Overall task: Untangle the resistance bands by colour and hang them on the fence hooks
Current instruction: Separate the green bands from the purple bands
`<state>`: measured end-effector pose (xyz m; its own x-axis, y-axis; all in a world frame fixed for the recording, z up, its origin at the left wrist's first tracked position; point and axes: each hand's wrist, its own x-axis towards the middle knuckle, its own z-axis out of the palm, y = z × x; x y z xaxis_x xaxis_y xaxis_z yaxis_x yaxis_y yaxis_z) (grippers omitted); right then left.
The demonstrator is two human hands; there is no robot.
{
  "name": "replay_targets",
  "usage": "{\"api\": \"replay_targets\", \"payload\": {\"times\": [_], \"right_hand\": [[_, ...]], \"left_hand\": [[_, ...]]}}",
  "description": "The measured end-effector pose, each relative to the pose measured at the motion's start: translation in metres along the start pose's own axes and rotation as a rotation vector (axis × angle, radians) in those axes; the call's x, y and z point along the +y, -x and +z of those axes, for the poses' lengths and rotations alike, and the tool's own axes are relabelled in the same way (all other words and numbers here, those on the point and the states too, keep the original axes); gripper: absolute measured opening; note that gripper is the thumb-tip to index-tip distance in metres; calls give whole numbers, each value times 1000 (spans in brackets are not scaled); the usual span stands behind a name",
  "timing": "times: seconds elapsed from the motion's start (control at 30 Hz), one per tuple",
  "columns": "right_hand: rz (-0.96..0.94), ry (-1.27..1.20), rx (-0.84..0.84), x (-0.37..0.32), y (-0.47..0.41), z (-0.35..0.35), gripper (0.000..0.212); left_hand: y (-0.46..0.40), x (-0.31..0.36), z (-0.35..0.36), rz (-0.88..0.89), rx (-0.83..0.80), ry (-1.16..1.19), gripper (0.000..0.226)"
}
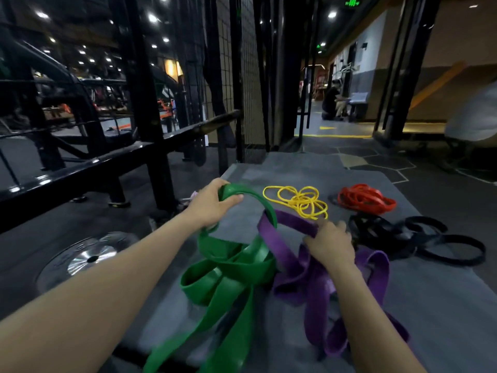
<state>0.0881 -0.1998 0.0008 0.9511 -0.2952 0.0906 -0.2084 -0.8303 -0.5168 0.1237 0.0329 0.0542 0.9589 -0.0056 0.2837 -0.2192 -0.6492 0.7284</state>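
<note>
Wide green bands (228, 267) lie in a heap at the front of a grey mat (443, 305), looped through purple bands (317, 286) beside them. My left hand (212, 203) grips a raised loop of green band. My right hand (329, 240) grips a purple band where it crosses the green loop. Thin yellow bands (298, 200) lie in a loose pile further back, red bands (365, 199) to their right, and black bands (419, 238) at the right. A black mesh fence (236, 76) stands behind the mat; no hooks show clearly.
A black metal rack (88, 162) runs along the left. A silver weight plate (88, 257) lies on the dark floor at left. A person (333, 103) crouches far down the corridor, and another figure in white (473, 117) is at the right edge.
</note>
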Motion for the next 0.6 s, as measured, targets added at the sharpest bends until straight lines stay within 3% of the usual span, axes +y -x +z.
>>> {"api": "replay_targets", "payload": {"times": [0.1,0.23,0.3,0.4,0.5,0.6], "right_hand": [[-168,-56,172,-9,4,2,42],[-519,-288,401,-37,20,-1,13],[-702,-280,300,-56,31,4,16],[-823,-97,-7,-72,42,28,25],[-686,98,-162,-61,41,49,28],[-610,140,-172,-54,39,54,30]], "left_hand": [[14,-10,-3,-23,16,25,39],[27,-12,-6,-20,5,133,33],[31,-15,-7,-26,4,186,33],[38,-20,-6,-36,29,247,35],[40,-32,-9,-110,68,219,45],[41,-55,-7,-221,125,44,54]]}}
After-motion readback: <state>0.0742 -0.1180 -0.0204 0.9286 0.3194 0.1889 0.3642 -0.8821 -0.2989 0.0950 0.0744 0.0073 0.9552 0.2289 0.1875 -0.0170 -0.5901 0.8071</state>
